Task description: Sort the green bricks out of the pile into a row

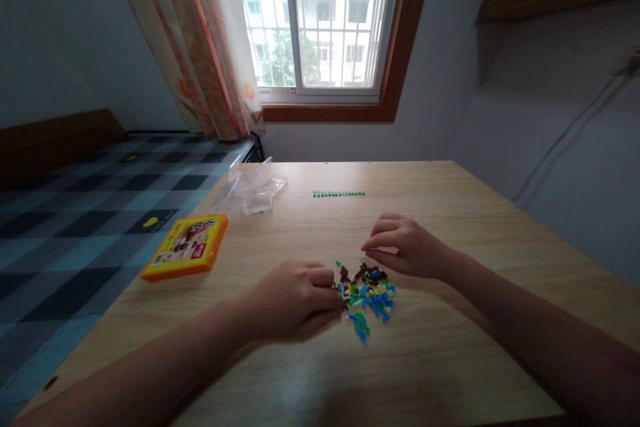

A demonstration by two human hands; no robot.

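A loose pile of tiny building bricks in blue, green, brown, yellow and white lies on the wooden table. At the pile's left edge, my left hand has its fingers curled down among the bricks; its fingertips are partly hidden. My right hand is just behind the pile on the right, thumb and fingers brought together in a pinch. Anything between those fingertips is too small to see. One small green brick lies apart, behind the pile. Farther back, a neat row of small green bricks runs from left to right.
A yellow-orange box lies at the table's left side. Behind it sits clear plastic packaging. The wooden table borders a bed with a checked cover on the left. A barred window is beyond.
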